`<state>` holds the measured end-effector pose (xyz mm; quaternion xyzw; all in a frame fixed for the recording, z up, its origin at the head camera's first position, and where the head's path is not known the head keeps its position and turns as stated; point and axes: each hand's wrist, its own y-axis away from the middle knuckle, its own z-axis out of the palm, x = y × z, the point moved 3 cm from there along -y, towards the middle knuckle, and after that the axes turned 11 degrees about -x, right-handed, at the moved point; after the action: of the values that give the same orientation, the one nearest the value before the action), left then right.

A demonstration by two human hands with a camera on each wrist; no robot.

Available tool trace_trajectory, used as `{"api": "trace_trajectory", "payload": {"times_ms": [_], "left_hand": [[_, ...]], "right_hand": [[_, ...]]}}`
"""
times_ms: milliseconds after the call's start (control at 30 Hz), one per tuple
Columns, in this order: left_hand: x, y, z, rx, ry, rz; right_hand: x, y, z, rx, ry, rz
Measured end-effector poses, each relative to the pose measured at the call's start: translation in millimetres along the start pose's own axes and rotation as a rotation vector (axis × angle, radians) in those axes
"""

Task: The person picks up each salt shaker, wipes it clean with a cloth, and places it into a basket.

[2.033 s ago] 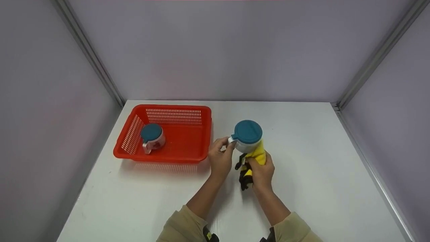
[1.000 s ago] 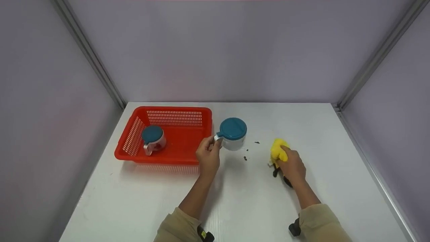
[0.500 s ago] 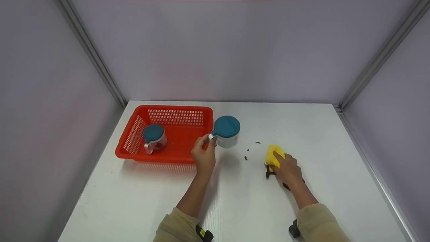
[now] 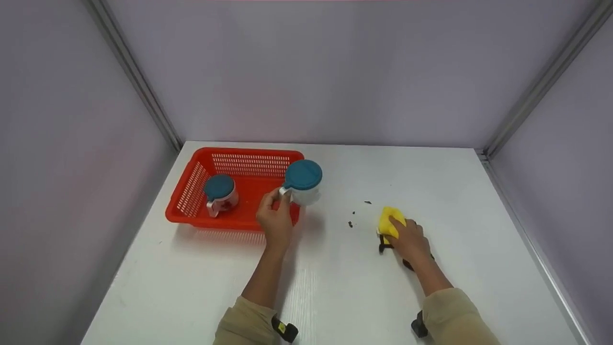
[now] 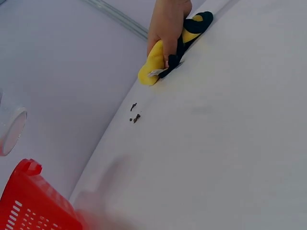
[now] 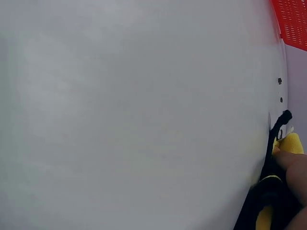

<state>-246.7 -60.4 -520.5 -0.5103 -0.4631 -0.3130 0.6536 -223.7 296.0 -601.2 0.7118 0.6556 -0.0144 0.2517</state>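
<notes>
My left hand grips the handle of a clear cup with a teal lid, held in the air over the right rim of the red basket. A second teal-lidded cup stands inside the basket at its left. My right hand presses on a yellow and black cloth lying on the white table. In the left wrist view the right hand grips the cloth. The right wrist view shows the cloth under a finger.
Several small dark crumbs lie on the table between the cup and the cloth, also seen as crumbs in the left wrist view. Grey walls close in the table at the back and sides.
My left hand has carried the cup leftward, from beside the cloth to over the basket's rim. My right hand moved the cloth right, away from the cup, and pressed it on the table.
</notes>
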Motion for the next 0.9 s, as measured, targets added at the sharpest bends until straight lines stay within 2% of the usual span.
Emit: {"api": "trace_trajectory", "payload": {"times_ms": [167,300,500,600,900], "left_hand": [[-5.6,-14.3,-23.6,0.031,-0.064,-0.03],[-9.4,-29.7,-41.8,0.027,-0.106,-0.101],[-20.2,-50.1,-61.3,-0.065,-0.147,-0.255],[-27.4,-56.2,-66.4,-0.114,-0.153,-0.302],[-42.2,-68.0,-71.5,-0.214,-0.188,-0.358]], "right_hand": [[2.0,0.7,4.4,0.003,0.001,-0.004],[2.5,0.2,3.1,0.02,0.006,-0.014],[3.5,0.7,1.4,0.036,0.026,-0.015],[3.4,1.5,2.4,0.041,0.03,-0.019],[4.5,0.5,4.6,0.049,0.01,-0.034]]}}
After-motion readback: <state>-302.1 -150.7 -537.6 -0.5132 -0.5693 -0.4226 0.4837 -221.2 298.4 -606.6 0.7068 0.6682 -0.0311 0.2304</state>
